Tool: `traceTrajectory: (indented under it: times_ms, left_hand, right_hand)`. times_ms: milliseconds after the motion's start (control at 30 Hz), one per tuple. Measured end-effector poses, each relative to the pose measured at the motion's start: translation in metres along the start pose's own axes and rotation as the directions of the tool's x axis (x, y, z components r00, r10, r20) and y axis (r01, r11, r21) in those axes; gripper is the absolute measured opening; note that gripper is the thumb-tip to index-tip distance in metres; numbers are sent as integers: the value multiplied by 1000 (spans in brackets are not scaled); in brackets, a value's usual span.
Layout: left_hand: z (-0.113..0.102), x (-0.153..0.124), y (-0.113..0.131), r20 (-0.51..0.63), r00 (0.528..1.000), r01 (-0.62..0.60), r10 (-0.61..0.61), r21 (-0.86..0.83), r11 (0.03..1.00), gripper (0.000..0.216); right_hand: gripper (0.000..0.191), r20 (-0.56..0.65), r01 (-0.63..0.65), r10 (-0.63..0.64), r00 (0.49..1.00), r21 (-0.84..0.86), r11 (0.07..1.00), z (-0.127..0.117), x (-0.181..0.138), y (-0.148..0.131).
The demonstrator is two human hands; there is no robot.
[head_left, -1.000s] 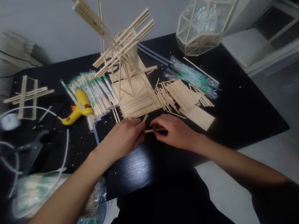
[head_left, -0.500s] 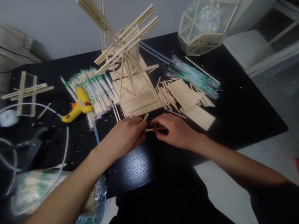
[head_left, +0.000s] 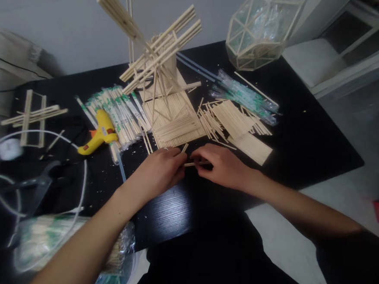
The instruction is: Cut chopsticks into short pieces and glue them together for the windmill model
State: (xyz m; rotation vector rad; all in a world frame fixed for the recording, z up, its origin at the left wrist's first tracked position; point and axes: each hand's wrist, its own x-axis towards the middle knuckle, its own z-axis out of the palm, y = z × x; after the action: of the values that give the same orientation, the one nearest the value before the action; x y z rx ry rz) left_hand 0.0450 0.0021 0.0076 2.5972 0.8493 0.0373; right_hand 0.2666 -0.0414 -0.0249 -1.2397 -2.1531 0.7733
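Both my hands rest on the black table near its front edge, fingertips almost meeting. My left hand and my right hand are each closed in a pinch on the same short wooden stick, which lies level between them. A second short stick pokes up slantwise just behind my left fingers. Right behind my hands stands a tall structure of glued sticks on a flat stick base.
Loose sticks lie right of the base, with wrapped chopstick packets and a yellow glue gun to the left. A faceted stick-frame box sits far right. A stick cross, cables and scissors lie far left.
Almost nothing; the camera view shifted slightly and both hands keep their pinch on the stick in the same spot.
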Motion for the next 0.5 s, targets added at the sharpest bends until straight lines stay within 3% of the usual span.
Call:
traceTrajectory:
  times_ms: [500]
  left_hand:
    - [3,1,-2,-9,1000,-5,5,-9,1000,8]
  right_hand:
    - [25,-2,2,-2,1000,-10,1000,0,0,0]
